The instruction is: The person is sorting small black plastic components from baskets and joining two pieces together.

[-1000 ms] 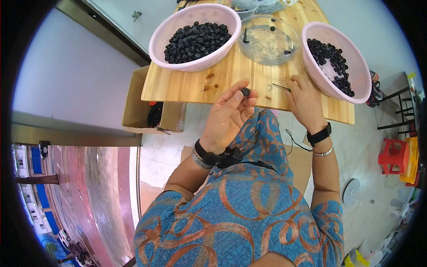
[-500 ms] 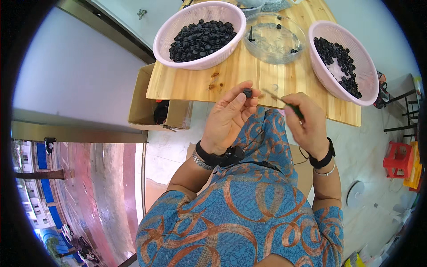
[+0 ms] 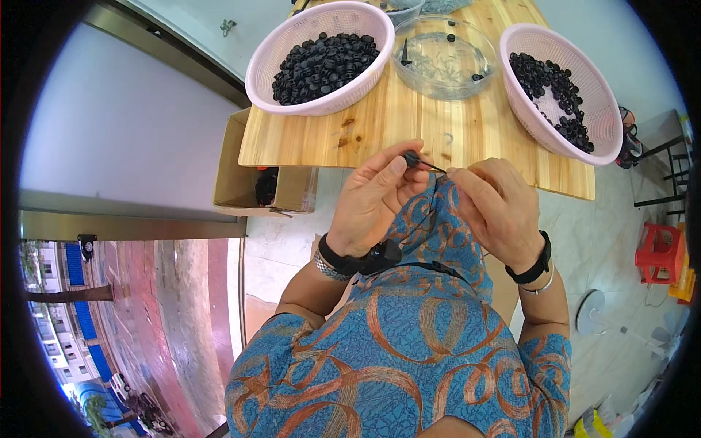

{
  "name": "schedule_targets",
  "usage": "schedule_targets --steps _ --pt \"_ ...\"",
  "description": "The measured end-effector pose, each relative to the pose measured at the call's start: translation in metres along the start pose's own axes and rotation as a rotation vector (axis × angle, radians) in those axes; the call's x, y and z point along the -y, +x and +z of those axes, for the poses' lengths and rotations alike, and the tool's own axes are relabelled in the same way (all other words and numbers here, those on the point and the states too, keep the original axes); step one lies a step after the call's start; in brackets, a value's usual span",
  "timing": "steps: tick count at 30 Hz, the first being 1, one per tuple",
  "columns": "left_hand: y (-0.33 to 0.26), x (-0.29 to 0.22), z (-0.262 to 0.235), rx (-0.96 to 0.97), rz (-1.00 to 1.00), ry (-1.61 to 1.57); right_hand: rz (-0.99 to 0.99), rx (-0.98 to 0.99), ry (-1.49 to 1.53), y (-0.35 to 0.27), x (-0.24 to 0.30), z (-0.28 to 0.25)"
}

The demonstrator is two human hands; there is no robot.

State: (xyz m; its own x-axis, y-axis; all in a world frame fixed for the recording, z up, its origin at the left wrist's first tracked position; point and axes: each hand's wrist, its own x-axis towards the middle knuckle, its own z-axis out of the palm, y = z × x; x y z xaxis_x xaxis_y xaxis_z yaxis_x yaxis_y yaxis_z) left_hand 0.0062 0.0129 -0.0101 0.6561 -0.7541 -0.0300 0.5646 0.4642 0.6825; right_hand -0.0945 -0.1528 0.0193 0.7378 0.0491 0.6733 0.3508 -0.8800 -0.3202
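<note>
Cap (image 3: 411, 158) on bowl's (image 3: 441, 90) near side, pinched in left hand (image 3: 374, 191), with rod (image 3: 434, 168) in right hand's (image 3: 504, 206) grasp; likely light, stiff, slippery; best gripped by sides.

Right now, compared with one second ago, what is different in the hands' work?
The right hand has lifted the slim tool and brought it left and toward the body; its shaft reaches the black part. The left hand still holds that part; the pink baskets stay put.

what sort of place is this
Probably a small, informal workshop: a wooden table with two pink baskets of small black parts, and a red plastic stool off to the right.
</note>
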Motion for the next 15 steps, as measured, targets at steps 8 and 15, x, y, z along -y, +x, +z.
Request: schedule_targets --steps 8,15 --pt "0.001 0.002 0.0 0.045 -0.005 0.09 -0.006 0.026 0.072 -0.001 -0.001 0.0" --pt "0.008 0.023 0.012 -0.087 0.111 -0.149 0.025 -0.181 -0.052 -0.01 0.004 0.045"
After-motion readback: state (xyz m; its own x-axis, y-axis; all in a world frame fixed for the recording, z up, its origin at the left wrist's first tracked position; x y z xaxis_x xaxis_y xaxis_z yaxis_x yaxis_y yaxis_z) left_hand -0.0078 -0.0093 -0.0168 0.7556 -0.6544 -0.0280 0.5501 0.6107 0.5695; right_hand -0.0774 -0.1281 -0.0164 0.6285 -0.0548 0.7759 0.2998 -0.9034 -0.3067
